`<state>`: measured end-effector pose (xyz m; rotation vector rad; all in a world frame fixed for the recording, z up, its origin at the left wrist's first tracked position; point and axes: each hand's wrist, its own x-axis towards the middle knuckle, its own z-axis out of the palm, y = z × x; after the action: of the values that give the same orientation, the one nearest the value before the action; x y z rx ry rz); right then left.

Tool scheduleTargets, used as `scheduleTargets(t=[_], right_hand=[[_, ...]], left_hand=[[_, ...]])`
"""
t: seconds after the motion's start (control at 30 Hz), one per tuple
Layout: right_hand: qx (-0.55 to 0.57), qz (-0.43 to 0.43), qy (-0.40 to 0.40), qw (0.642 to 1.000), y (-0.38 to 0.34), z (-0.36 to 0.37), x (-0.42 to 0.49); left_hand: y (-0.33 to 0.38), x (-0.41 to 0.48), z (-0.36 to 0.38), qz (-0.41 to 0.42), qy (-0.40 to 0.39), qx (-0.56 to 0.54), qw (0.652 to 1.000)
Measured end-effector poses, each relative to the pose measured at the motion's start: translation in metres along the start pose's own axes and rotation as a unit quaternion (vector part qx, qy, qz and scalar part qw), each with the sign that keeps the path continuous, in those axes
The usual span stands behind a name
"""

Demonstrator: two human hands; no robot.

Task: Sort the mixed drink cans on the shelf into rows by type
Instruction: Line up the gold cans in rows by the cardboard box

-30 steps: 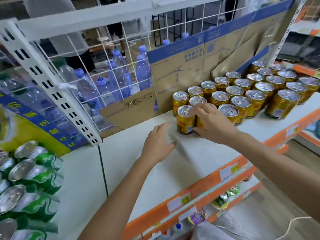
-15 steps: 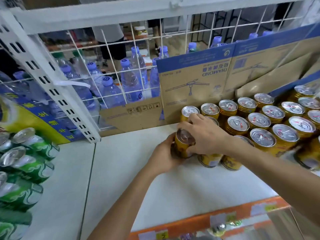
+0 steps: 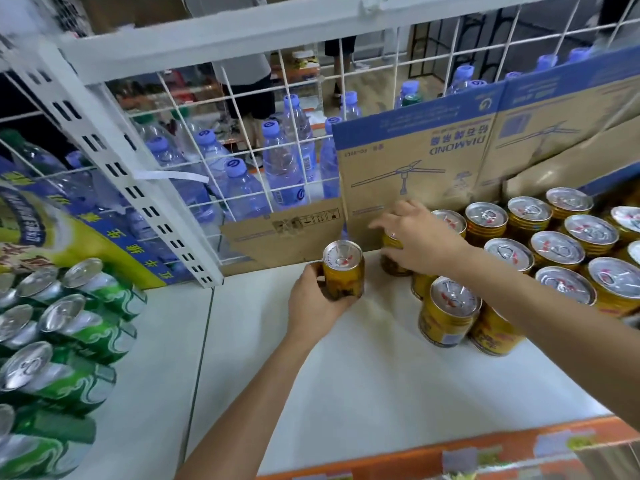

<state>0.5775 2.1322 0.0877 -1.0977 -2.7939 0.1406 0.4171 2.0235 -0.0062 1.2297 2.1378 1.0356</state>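
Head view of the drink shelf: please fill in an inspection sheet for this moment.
Surface: white shelf with an orange front edge.
Job's things: gold cans upright in rows at right; green cans grouped at far left.
Clutter: cardboard stood against the back.
Hands: left hand grips a lone gold can, apart from the rows; right hand grips a back can beside the cardboard.
Cables: nothing seen.
Surroundings: wire grid, water bottles behind it, a person beyond.
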Motion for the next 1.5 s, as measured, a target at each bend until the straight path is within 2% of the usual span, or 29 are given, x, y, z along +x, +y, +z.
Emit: scheduleTargets(t=[0.1,0.27,0.43,0.7,0.9,1.1,1.27,1.37,1.5], right_hand=[[-0.043,0.063,0.035,0.996,0.008,-0.001,-0.003],[-0.099,0.127,-0.045,0.986,0.012,0.003,-0.004],[-0.119,0.11,-0.048,0.986,0.012,0.003,-0.001],[-0.105,0.092,-0.058,0.988,0.013,-0.001,0.003],[-0.093,0.089,-0.058,0.99,0.011,-0.004,0.003],[-0.087,0.043,-0.074,0.993,0.005,-0.007,0.005],[-0.069,0.021,-0.101,0.992,-0.006,-0.009,0.002],[-0.039,0.008,-0.121,0.992,-0.017,-0.008,0.0],[0.052,0.004,-0.138,0.989,-0.027,0.0,-0.003]], left_hand=[[0.001,0.006,0.01,0.0,0.042,0.021,0.999],[0.004,0.017,0.015,-0.015,0.087,0.051,0.995],[-0.001,0.027,0.01,-0.051,0.107,0.029,0.993],[-0.018,0.031,0.002,-0.002,0.064,0.034,0.997],[-0.02,0.027,0.004,0.003,0.057,0.042,0.998],[-0.024,0.027,0.002,0.034,0.052,0.051,0.997],[-0.022,0.024,0.0,0.028,0.059,-0.007,0.998],[-0.02,0.019,-0.003,0.03,0.067,-0.038,0.997],[-0.022,-0.006,-0.003,0.018,0.064,0.0,0.998]])
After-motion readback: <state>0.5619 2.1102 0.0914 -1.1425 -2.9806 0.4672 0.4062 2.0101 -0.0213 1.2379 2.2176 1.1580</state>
